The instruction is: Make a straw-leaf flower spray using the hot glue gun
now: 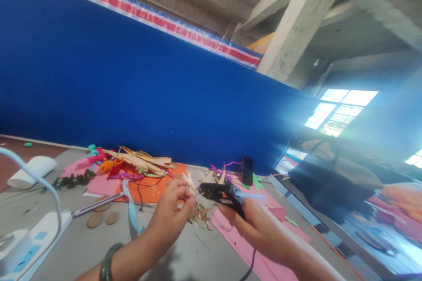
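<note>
My right hand (pixel 255 224) grips a black hot glue gun (pixel 220 193) with a pale glue stick poking out of its back; the nozzle points left. My left hand (pixel 173 213), with a green bangle on the wrist, pinches a small bundle of dried straw-coloured leaf strips (pixel 191 182) right at the gun's tip. More tan strips (pixel 201 219) lie on the table just below both hands. The gun's cord runs down under my right wrist.
A grey table (pixel 82 246) holds pink and orange paper sheets (pixel 154 186), dried leaves (pixel 141 160), coloured craft bits, round wooden discs (pixel 102 218), a white power strip (pixel 36 232), a paper roll (pixel 31 170) and a black phone (pixel 247 170) against the blue wall. A mirror panel (pixel 356 210) lies right.
</note>
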{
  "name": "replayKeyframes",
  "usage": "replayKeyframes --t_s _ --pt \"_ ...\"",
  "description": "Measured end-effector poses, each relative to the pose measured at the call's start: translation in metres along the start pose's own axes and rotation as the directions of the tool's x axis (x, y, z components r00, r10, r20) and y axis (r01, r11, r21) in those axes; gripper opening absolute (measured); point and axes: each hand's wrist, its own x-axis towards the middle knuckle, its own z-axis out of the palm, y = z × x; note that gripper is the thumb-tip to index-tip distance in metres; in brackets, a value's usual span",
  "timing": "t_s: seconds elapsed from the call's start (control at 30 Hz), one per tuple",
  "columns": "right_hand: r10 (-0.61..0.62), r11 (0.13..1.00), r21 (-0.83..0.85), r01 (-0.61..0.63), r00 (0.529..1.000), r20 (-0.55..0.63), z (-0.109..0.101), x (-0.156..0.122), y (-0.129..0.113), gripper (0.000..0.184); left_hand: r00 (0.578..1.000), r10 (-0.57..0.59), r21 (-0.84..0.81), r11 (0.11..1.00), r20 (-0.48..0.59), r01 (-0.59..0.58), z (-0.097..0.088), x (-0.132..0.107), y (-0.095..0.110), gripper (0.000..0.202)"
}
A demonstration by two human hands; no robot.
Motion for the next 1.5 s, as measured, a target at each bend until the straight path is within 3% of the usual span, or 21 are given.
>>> replayKeyframes --t_s 0.4,0.6,0.8,0.9,1.1,1.5 --pt "-0.003 0.999 -0.044 0.005 0.999 0.044 -0.009 0.013 -0.008 0.030 0.999 -0.034 0.006 0.999 0.015 0.034 0.002 0.002 -0.002 0.016" --pt "0.147 0.971 -0.212 -0.109 0.974 0.173 -0.018 0.020 -0.017 0.034 0.998 -0.040 0.044 0.998 0.050 0.038 0.003 0.002 -0.003 0.017" --pt "0.229 0.930 -0.332 -0.156 0.954 0.193 -0.023 0.024 -0.027 0.033 0.998 -0.004 0.101 0.995 0.067 -0.002 0.000 0.004 -0.001 0.017" --pt "0.255 0.914 -0.368 -0.170 0.947 0.196 -0.025 0.026 -0.029 0.032 0.996 -0.044 0.091 0.995 0.079 0.036 0.000 0.004 -0.001 0.015" --pt "0.238 0.924 -0.354 -0.147 0.944 0.229 -0.028 0.029 -0.031 0.030 0.987 -0.126 0.038 0.992 0.100 0.123 0.002 0.002 -0.003 0.016" --pt "0.229 0.909 -0.396 -0.130 0.950 0.214 -0.029 0.031 -0.034 0.030 0.978 -0.179 -0.064 0.980 0.111 0.187 0.004 0.001 -0.002 0.013"
